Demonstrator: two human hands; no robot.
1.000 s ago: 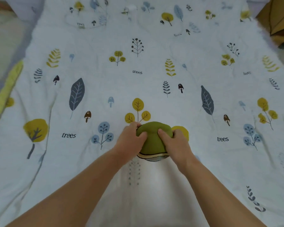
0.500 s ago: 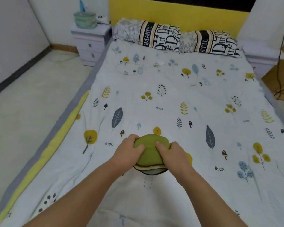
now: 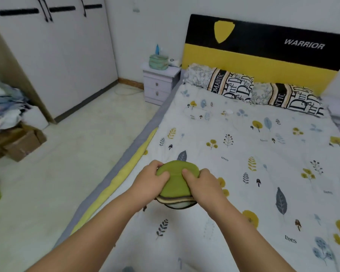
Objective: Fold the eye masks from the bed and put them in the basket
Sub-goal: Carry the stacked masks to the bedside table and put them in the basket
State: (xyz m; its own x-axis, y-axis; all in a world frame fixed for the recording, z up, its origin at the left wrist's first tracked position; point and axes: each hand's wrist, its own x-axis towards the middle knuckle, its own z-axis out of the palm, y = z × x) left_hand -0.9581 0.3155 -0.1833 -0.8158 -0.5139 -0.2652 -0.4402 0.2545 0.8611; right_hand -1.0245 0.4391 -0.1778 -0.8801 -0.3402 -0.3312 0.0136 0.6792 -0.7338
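A stack of folded eye masks (image 3: 176,183), green on top with beige, dark and pale layers showing at its lower edge, is held above the left side of the bed (image 3: 263,163). My left hand (image 3: 149,184) grips its left side, thumb on top. My right hand (image 3: 203,186) grips its right side the same way. The bed has a white cover printed with leaves and trees. No basket shows in the head view.
Two patterned pillows (image 3: 249,89) lie against a yellow and black headboard (image 3: 263,52). A white nightstand (image 3: 161,83) stands left of the bed, a wardrobe (image 3: 53,55) further left. Cardboard boxes (image 3: 18,142) with piled clothes sit on the pale floor at the left edge.
The view has swung up and to the left, revealing floor, wardrobe and headboard. Both hands keep their grip on the folded masks, now over the bed's left part.
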